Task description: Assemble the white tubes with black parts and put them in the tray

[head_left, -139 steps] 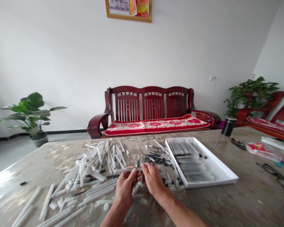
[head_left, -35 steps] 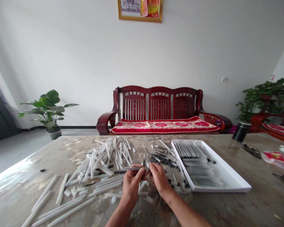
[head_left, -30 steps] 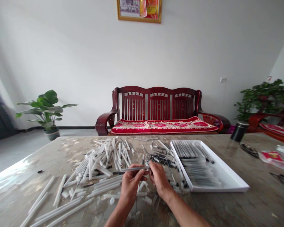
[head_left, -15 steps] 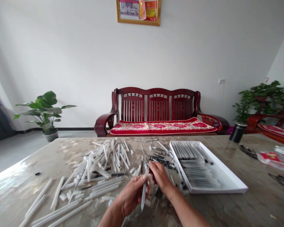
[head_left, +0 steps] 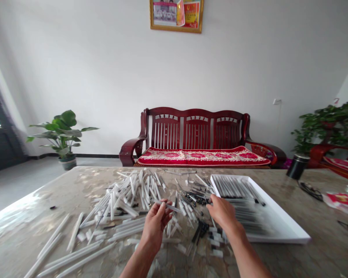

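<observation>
My left hand (head_left: 155, 224) is closed around a slim translucent pen barrel (head_left: 173, 209), which points to the right over the table. To its right, my right hand (head_left: 224, 212) has thumb and forefinger pinched together beside small black pen parts (head_left: 195, 199); whatever they may grip is too small to make out. Between and below the hands lie a cluster of black-ended pieces (head_left: 202, 228) and several short white caps (head_left: 216, 242). A heap of whitish tubes (head_left: 121, 195) spreads to the left of my left hand. Right of my right hand stands a white tray (head_left: 281, 204) with rows of clear pens.
Loose long tubes (head_left: 53, 235) lie at the table's left front. A black cylinder (head_left: 297, 166), a dark cable (head_left: 310, 191) and a red-and-clear plastic packet (head_left: 340, 200) sit on the right. Behind the table (head_left: 84, 181) is a wooden bench (head_left: 194, 129).
My hands have come apart from each other. The left has shifted leftward and tilted the barrel from near upright to nearly level; the right has moved right toward the tray.
</observation>
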`<act>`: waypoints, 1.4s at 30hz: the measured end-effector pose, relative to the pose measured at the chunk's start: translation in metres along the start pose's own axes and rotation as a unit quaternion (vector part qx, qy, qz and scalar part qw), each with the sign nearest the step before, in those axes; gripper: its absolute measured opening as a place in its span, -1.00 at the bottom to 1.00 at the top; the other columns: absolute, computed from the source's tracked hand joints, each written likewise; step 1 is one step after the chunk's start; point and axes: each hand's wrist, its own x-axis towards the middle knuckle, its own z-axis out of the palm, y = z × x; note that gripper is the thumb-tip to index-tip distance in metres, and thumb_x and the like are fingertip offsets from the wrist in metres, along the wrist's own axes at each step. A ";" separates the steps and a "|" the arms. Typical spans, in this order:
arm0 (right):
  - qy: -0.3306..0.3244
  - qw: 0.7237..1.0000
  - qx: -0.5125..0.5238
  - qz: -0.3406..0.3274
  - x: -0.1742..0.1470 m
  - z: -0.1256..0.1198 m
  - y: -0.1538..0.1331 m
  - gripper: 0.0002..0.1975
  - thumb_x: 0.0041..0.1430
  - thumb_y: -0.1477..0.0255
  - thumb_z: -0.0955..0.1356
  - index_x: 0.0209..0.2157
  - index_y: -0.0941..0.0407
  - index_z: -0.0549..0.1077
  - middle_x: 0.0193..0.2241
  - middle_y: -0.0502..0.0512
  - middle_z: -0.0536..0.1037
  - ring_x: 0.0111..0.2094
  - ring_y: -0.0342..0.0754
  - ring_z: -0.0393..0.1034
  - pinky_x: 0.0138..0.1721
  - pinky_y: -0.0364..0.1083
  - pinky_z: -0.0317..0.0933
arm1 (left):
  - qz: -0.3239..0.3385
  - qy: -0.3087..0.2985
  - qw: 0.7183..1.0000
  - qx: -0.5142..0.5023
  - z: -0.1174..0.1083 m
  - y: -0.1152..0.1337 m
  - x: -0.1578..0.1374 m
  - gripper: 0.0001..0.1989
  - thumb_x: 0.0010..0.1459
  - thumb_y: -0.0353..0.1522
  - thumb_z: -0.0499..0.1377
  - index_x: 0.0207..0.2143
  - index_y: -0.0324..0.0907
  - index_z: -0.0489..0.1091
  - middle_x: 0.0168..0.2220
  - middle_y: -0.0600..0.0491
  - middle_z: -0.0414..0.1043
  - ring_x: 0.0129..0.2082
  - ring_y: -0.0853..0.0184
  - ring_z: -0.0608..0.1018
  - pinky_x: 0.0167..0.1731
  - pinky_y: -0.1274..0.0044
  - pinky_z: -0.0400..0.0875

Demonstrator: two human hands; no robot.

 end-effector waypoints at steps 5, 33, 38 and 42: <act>-0.026 0.998 -0.005 -0.049 -0.005 0.005 -0.008 -0.62 0.06 0.66 0.24 -0.13 0.09 0.49 -0.18 0.23 0.63 -0.16 0.11 0.53 -0.31 -0.09 0.15 | 0.004 0.017 1.000 0.001 -0.002 0.002 0.001 -0.87 0.08 -0.51 0.31 -0.30 -0.22 0.46 -0.36 0.03 0.58 -0.52 0.45 0.61 -0.57 0.69 0.49; -0.024 0.988 0.090 -0.124 -0.007 0.018 -0.026 -0.74 0.15 0.56 0.27 -0.24 0.05 0.56 -0.20 0.07 0.59 -0.12 -0.03 0.48 -0.16 -0.15 0.18 | 0.063 0.079 0.994 0.030 -0.009 0.007 0.002 -0.43 -0.45 -0.06 0.47 -0.44 -0.17 0.35 -0.48 0.17 0.42 -0.53 0.47 0.44 -0.60 0.66 0.30; 0.004 0.992 0.020 -0.122 -0.003 0.023 -0.018 -0.74 0.18 0.58 0.27 -0.23 0.07 0.57 -0.22 0.11 0.59 -0.09 0.02 0.45 -0.14 -0.12 0.18 | 0.087 0.100 0.990 0.046 -0.011 0.005 0.005 -0.46 -0.40 -0.02 0.44 -0.48 -0.18 0.36 -0.49 0.14 0.41 -0.51 0.44 0.44 -0.59 0.64 0.28; 0.049 0.992 -0.001 -0.114 -0.001 0.021 -0.016 -0.61 0.14 0.70 0.21 -0.18 0.09 0.56 -0.20 0.14 0.59 -0.09 0.04 0.44 -0.11 -0.09 0.18 | 0.088 0.114 0.988 0.052 -0.010 0.003 0.005 -0.45 -0.40 0.00 0.42 -0.47 -0.18 0.37 -0.49 0.14 0.41 -0.51 0.44 0.42 -0.59 0.64 0.28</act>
